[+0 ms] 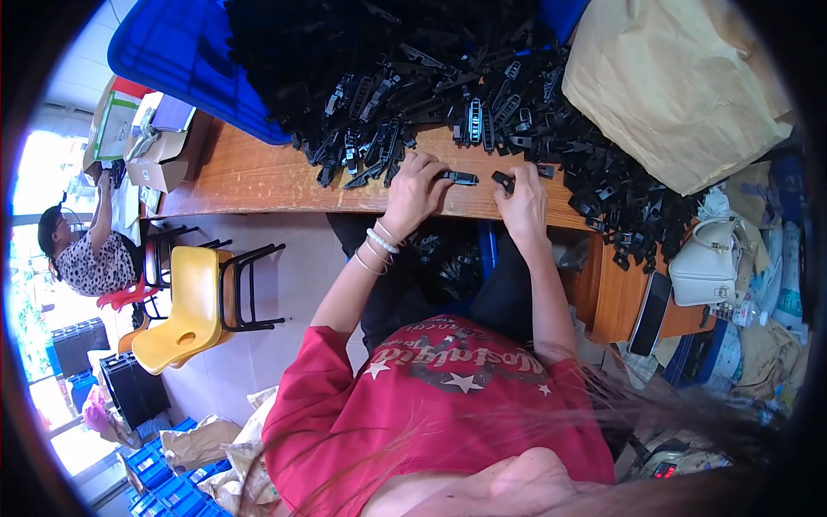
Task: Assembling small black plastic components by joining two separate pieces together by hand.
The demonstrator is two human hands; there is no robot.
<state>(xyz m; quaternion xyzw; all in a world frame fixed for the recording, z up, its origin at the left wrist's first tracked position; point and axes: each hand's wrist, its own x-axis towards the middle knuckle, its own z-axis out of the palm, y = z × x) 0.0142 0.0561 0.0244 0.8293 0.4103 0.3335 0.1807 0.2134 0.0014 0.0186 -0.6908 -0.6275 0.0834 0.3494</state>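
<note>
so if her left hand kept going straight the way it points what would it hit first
Probably the small black plastic part at the left hand's fingertips, then the heap of black parts beyond; depth is unclear.

Single head-worn fisheye view, looking steeply down, close over wooden table (pixel 258 177) edge

Under the fingers (pixel 428 172), a brown wooden table (pixel 258 177). Below and to the left of the fingers, a pale tiled floor (pixel 293 284). On that floor, a yellow plastic chair (pixel 185 302) with black metal legs. Farther left, a red stool (pixel 125 295) and a person in a spotted top (pixel 86 258), sitting. Far left, past that person, bright daylight from a window (pixel 34 172). Down low on the left, a black crate (pixel 133 388) and blue crates (pixel 168 482). Up and left of the fingers, an open cardboard box (pixel 164 164) on the table end. Right of the fingers, a big brown paper sack (pixel 680 86) and a white handbag (pixel 706 267).
</note>
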